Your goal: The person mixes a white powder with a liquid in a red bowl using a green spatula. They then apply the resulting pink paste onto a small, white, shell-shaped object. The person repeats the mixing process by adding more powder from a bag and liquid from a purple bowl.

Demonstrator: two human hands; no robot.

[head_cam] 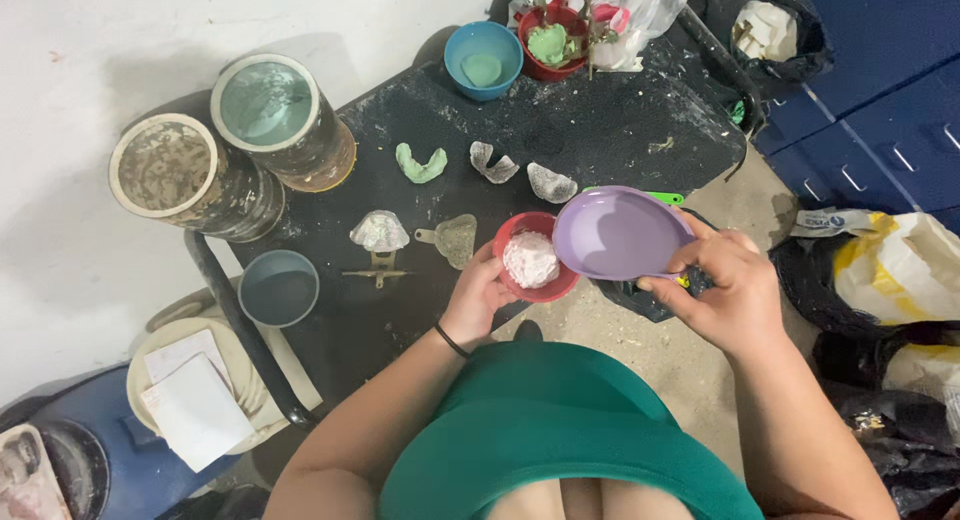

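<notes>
Over the counter's (600,130) near edge, your left hand (478,298) grips the red bowl (536,256) of white powder. Your right hand (728,292) grips the empty purple bowl (620,234), tilted, its rim overlapping the red bowl's right side. Bowls touch; both hands closed on them.

The red bowl (533,263) is small and round, and it holds a lump of pinkish white powder. It stays upright at the near edge of the black table, with the left hand (478,296) cupped around its side. The purple bowl (620,234) is bigger, shallow and empty. It is tilted, its rim over the red bowl's edge, gripped by the right hand (728,292).
</notes>
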